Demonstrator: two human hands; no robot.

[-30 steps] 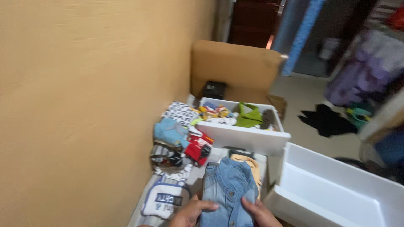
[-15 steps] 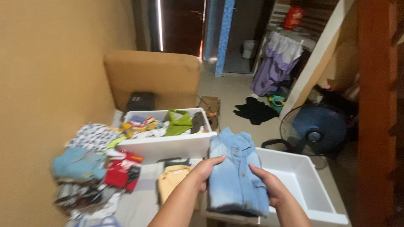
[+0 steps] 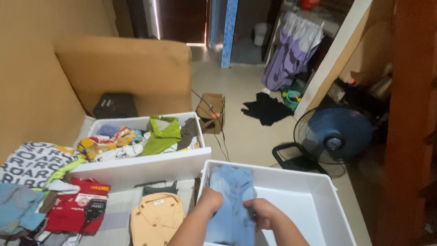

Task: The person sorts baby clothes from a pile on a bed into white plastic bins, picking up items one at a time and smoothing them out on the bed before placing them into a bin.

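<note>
A folded light-blue denim shirt (image 3: 232,200) stands on edge against the left wall inside a white plastic drawer bin (image 3: 314,180). My left hand (image 3: 210,199) presses its left side and my right hand (image 3: 263,214) grips its lower right part. Both hands are inside the bin. A folded tan shirt (image 3: 157,218) lies just left of the bin.
A second white bin (image 3: 145,168) full of colourful clothes sits behind. Piles of folded clothes (image 3: 45,187) lie at the left. A blue floor fan (image 3: 334,134), a cardboard box (image 3: 211,111) and dark clothes (image 3: 266,108) are on the floor. A tan sofa arm (image 3: 123,68) rises behind.
Both hands carried the denim shirt from the cushion rightward and down into the white bin. The view swung to the right.
</note>
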